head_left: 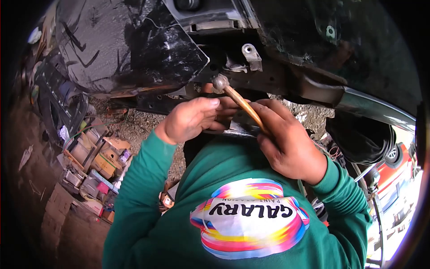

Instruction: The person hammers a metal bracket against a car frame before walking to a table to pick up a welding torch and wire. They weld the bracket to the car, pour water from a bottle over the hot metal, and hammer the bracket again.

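A hammer (pixel 245 106) with a wooden handle and a rounded metal head slants up and left, its head close to the car's underside. My right hand (pixel 289 141) is closed around the lower part of the handle. To the left of the hammer, my left hand (pixel 192 119) has its fingers bent against the edge of a shiny metal piece (pixel 242 124). The piece lies between both hands, partly hidden by the hammer and fingers. Just above the hammer head, a metal bracket (pixel 252 57) with a hole sticks out from the car frame.
A scuffed dark body panel (pixel 139 49) hangs at upper left, with a dark green panel (pixel 358 49) at upper right. Boxes and loose parts (pixel 105 159) are piled on the left. A black bundle (pixel 363 139) hangs at right, near a red car (pixel 394 172).
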The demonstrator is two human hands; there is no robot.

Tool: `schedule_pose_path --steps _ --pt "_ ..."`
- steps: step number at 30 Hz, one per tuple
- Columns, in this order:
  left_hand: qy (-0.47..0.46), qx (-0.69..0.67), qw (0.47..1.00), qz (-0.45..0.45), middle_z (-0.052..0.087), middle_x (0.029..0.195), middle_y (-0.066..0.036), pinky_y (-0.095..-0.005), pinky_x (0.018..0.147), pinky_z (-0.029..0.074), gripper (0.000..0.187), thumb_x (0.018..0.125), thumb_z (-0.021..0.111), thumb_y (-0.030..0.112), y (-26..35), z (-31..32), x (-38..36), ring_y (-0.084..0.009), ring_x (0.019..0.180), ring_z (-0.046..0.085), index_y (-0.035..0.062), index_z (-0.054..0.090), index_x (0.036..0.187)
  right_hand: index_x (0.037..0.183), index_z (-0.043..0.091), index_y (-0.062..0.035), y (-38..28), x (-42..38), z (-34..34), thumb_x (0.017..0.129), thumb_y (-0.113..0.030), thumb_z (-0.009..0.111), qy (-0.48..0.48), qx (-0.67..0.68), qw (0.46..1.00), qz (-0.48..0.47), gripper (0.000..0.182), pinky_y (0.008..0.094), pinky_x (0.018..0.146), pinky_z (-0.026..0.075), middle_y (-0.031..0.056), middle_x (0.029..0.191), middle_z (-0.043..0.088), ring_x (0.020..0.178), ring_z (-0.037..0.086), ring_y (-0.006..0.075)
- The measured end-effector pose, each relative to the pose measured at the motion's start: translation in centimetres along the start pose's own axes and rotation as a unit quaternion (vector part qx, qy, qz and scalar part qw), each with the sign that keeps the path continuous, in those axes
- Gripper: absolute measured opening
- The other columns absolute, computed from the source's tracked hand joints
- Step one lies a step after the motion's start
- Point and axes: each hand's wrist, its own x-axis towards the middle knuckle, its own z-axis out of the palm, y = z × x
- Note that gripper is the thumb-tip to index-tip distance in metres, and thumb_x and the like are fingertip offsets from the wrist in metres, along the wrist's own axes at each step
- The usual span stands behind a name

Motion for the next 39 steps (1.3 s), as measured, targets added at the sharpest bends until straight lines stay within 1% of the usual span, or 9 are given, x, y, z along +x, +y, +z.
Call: schedule_pose_path --steps 4,11,14,20,24,32,34,35,39 --pt "0.014 0.045 0.996 -0.076 0.071 0.118 0.000 -0.0312 0.097 0.049 0.034 0.107 0.066 0.032 2.6 1.2 0.5 -0.0112 0.108 0.064 0.0073 0.073 0.129 0.139 0.063 0.0002 -4.1 -2.7 -2.6 0.080 0.008 0.069 0.035 -0.224 0.972 -0.063 0.060 0.0485 0.085 0.056 0.0209 0.119 0.062 0.099 0.064 0.0406" --pt "-0.023 0.209 0.974 -0.082 0.077 0.114 -0.007 -0.0347 0.093 0.055 0.056 0.112 0.058 0.051 4.2 4.4 2.3 -0.0147 0.103 0.070 -0.0005 0.076 0.124 0.137 0.069 -0.0069 -4.5 -9.5 -1.2 0.083 -0.012 0.083 -0.011 -0.329 0.940 -0.093 0.056 0.0393 0.052 0.052 0.0035 0.074 0.055 0.059 0.063 0.0236" --pt "-0.009 0.629 0.777 -0.040 0.073 0.078 -0.010 -0.0376 0.078 0.054 0.071 0.109 0.057 0.065 7.1 7.9 3.6 -0.0161 0.077 0.064 -0.0011 0.080 0.096 0.133 0.070 -0.0056 -4.3 -11.0 1.9 0.083 -0.018 0.084 0.036 -0.351 0.934 -0.056 0.053 0.0396 0.053 0.053 0.0042 0.075 0.057 0.060 0.063 0.0238" --pt "-0.100 0.790 0.582 -0.162 0.072 0.081 -0.009 -0.0370 0.073 0.057 0.063 0.109 0.059 0.059 8.9 11.1 7.5 -0.0159 0.073 0.065 0.0000 0.082 0.104 0.126 0.070 -0.0014 -5.5 -12.2 8.7 0.086 -0.020 0.083 0.187 -0.287 0.932 -0.120 0.045 0.0390 0.054 0.052 0.0052 0.078 0.057 0.061 0.063 0.0246" --pt "-0.025 0.734 0.655 -0.177 0.075 0.085 -0.006 -0.0345 0.072 0.057 0.062 0.110 0.059 0.058 7.8 10.5 6.5 -0.0138 0.073 0.065 0.0017 0.083 0.105 0.126 0.069 -0.0039 -3.1 -12.5 13.1 0.095 -0.026 0.078 0.253 -0.302 0.919 0.018 0.039 0.0418 0.057 0.055 0.0076 0.084 0.062 0.066 0.067 0.0270" --pt "-0.034 0.724 0.668 -0.170 0.075 0.087 -0.001 -0.0307 0.075 0.054 0.056 0.114 0.057 0.050 7.5 11.5 5.5 -0.0085 0.077 0.064 0.0011 0.082 0.104 0.121 0.070 -0.0027 -5.8 -14.4 14.7 0.089 -0.022 0.075 0.341 -0.267 0.851 -0.296 0.038 0.0397 0.052 0.051 0.0057 0.081 0.060 0.060 0.062 0.0232" --pt "-0.048 0.725 0.669 -0.154 0.075 0.087 -0.001 -0.0299 0.076 0.054 0.055 0.114 0.057 0.049 7.3 11.2 5.5 -0.0080 0.078 0.063 0.0010 0.082 0.103 0.114 0.066 -0.0045 -1.6 -12.7 15.3 0.090 -0.020 0.075 0.309 -0.292 0.905 0.021 0.030 0.0414 0.055 0.053 0.0053 0.080 0.061 0.064 0.066 0.0255" --pt "-0.057 0.721 0.677 -0.136 0.075 0.087 0.000 -0.0291 0.077 0.053 0.055 0.114 0.057 0.049 7.3 10.8 5.6 -0.0076 0.079 0.063 0.0009 0.082 0.103 0.114 0.066 -0.0045 -1.6 -13.1 16.0 0.090 -0.020 0.075 0.315 -0.289 0.904 0.022 0.030 0.0414 0.055 0.053 0.0053 0.080 0.061 0.064 0.066 0.0255" --pt "-0.011 0.716 0.678 -0.166 0.076 0.088 -0.001 -0.0310 0.079 0.053 0.052 0.113 0.059 0.046 7.1 10.2 5.7 -0.0077 0.080 0.061 0.0017 0.082 0.103 0.109 0.062 -0.0056 -6.2 -14.4 16.1 0.091 -0.017 0.071 0.311 -0.222 0.907 -0.177 0.023 0.0424 0.060 0.054 0.0048 0.081 0.061 0.069 0.068 0.0257"
